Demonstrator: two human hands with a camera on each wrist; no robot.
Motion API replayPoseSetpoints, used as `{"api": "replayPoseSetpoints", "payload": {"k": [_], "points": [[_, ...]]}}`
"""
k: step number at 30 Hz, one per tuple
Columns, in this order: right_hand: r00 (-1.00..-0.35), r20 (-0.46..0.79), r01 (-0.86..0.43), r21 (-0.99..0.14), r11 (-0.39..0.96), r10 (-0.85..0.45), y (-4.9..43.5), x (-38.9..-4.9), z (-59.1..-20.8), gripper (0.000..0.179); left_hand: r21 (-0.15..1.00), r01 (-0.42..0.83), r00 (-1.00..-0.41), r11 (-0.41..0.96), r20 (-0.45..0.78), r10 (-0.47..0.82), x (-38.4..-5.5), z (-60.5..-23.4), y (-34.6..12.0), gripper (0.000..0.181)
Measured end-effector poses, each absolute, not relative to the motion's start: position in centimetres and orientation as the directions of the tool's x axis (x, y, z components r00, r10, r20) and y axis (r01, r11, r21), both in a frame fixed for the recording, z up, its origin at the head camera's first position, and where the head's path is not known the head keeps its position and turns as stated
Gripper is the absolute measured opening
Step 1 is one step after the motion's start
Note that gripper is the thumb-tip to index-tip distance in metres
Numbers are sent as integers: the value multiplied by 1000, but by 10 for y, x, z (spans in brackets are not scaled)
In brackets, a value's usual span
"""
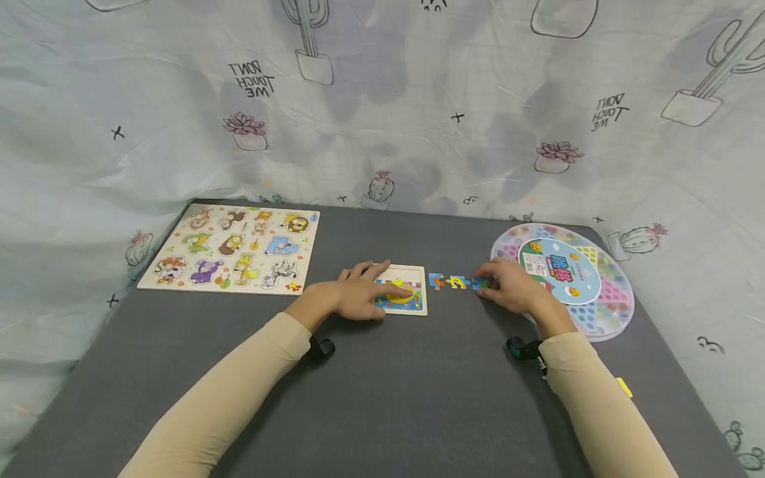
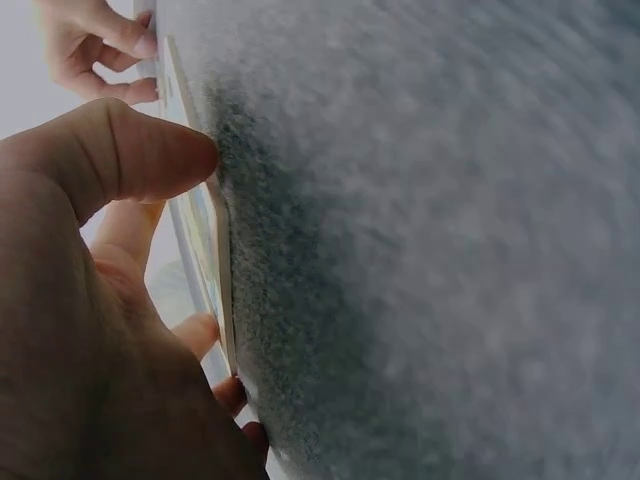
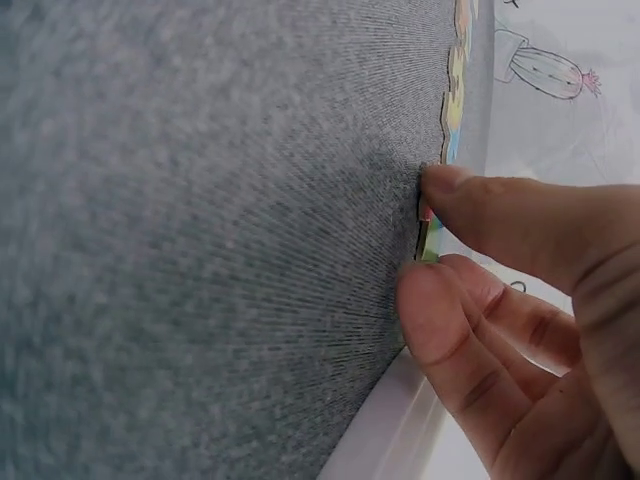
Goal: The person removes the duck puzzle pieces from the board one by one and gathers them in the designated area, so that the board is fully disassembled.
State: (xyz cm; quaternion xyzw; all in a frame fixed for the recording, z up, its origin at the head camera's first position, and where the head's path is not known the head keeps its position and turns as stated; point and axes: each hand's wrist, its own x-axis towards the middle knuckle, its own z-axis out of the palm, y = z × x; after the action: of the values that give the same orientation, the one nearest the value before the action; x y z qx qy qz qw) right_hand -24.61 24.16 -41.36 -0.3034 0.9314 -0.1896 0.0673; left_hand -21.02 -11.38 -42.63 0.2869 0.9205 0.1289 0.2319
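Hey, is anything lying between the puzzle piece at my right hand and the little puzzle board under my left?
Yes: an orange-and-blue piece and a yellow-and-blue piece lie in a row between the board and the held piece at your right hand.

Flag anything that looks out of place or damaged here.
Two mild oddities: a yellow object lies alone beside the right sleeve, away from the puzzle pieces, and lettering on the backdrop reads backwards. Nothing looks spilled or damaged.

The left arm [image 1: 230, 395] slants forward and inward; the left hand [image 1: 358, 293] lies palm down, fingers spread, forefinger pointing right; the right arm [image 1: 600, 401] angles inward too; the right hand [image 1: 512, 284] pinches, thumb facing bent fingers.
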Motion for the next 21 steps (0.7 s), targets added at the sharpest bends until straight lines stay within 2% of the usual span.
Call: {"api": "replayPoseSetpoints", "payload": {"k": [4,11,21], "points": [[-803,16,-546,-421,725,-596,237,-246,-414,28,396,467,-737,791,-319,595,-209,-425,-121,59],[-786,67,-573,-452,684,-615,223,-246,-411,28,449,483,-720,752,-285,633,-205,-423,-133,58],[-764,105,-596,-494,633,-637,196,-241,-414,28,387,523,-726,759,-264,635,-194,-425,-144,48]]}}
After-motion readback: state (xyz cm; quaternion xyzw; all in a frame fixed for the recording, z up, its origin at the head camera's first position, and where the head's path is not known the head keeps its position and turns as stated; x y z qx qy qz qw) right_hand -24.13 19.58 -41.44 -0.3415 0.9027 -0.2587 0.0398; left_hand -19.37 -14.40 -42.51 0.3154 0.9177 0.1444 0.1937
